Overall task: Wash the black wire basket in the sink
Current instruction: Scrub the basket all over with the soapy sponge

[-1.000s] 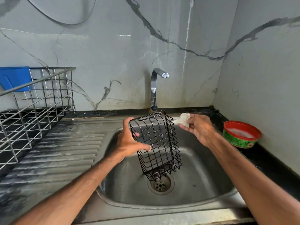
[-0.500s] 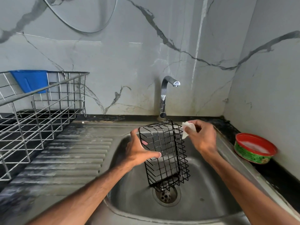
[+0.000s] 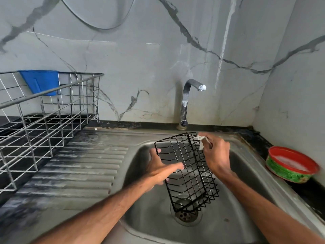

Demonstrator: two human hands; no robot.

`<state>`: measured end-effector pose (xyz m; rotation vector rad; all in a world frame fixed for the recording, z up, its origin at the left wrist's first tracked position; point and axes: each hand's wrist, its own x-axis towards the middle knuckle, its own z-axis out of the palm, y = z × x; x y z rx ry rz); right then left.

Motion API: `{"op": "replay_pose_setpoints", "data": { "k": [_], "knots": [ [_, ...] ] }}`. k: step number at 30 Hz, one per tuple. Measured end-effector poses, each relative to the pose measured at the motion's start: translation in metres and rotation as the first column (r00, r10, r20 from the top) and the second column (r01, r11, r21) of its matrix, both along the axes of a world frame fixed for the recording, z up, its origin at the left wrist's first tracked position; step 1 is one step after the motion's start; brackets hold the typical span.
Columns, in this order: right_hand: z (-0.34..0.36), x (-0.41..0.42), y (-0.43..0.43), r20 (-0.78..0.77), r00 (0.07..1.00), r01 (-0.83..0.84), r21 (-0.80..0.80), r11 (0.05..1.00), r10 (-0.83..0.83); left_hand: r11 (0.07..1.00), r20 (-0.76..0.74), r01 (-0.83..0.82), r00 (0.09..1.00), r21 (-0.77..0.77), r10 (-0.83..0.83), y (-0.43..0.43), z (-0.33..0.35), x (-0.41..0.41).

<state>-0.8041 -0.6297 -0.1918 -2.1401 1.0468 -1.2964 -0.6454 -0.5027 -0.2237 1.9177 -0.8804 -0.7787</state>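
The left hand's [image 3: 158,170] thumb lies across the near face of the black rectangular wire basket [image 3: 188,171], and its fingertips [image 3: 157,151] curl round the basket's left edge from behind, so the hand grasps the basket's left side. The right hand's [image 3: 216,154] fingers are clenched around a small crumpled white cloth [image 3: 202,142], which is pressed against the basket's upper right corner. How many of those fingers touch the wire itself is hard to tell, since the back of the hand covers them.

The basket is held between the two hands, tilted, its top toward the back wall and its lower end hanging just above the round metal drain [image 3: 186,214]. It is over the bowl of the stainless steel sink [image 3: 237,199] and seems not to touch the bottom.

The curved chrome tap [image 3: 186,101] stands behind the bowl. The ribbed steel drainboard [image 3: 84,164] extends left, and beyond it sits a silver wire dish rack [image 3: 52,117] with a blue plastic cup [image 3: 41,83] hung on its far rail. On the dark counter to the right rests a round green tub with a red rim [image 3: 292,164].
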Motion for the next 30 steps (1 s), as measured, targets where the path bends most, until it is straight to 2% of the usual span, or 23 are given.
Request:
{"op": "replay_pose_setpoints", "data": {
  "k": [4,8,13,22,25,30],
  "knots": [
    [0.001,-0.002,-0.002,0.016,1.000,0.021,-0.088,0.996,-0.020,1.000,0.024,-0.012,1.000,-0.006,0.012,0.003,0.011,-0.012],
    [-0.006,0.008,0.006,-0.121,0.991,-0.069,-0.163,0.984,0.049,0.999,-0.027,0.022,0.999,0.044,-0.020,0.003,0.014,-0.019],
    [-0.011,0.019,0.025,-0.240,0.963,-0.177,-0.231,0.957,0.120,0.997,-0.173,0.054,0.984,0.048,-0.045,0.002,0.011,-0.021],
    [-0.001,0.016,0.036,-0.514,0.792,-0.517,-0.280,0.809,0.328,1.000,-0.147,-0.014,0.989,-0.026,0.011,0.006,0.018,-0.003],
    [0.001,0.006,0.014,-0.536,0.786,-0.507,-0.276,0.816,0.308,1.000,-0.199,0.010,0.980,-0.027,-0.015,0.006,0.018,-0.003],
    [-0.001,-0.013,-0.020,-0.473,0.843,-0.373,-0.169,0.912,0.256,1.000,-0.237,0.023,0.971,-0.014,-0.026,0.005,0.016,-0.010]
  ]
}}
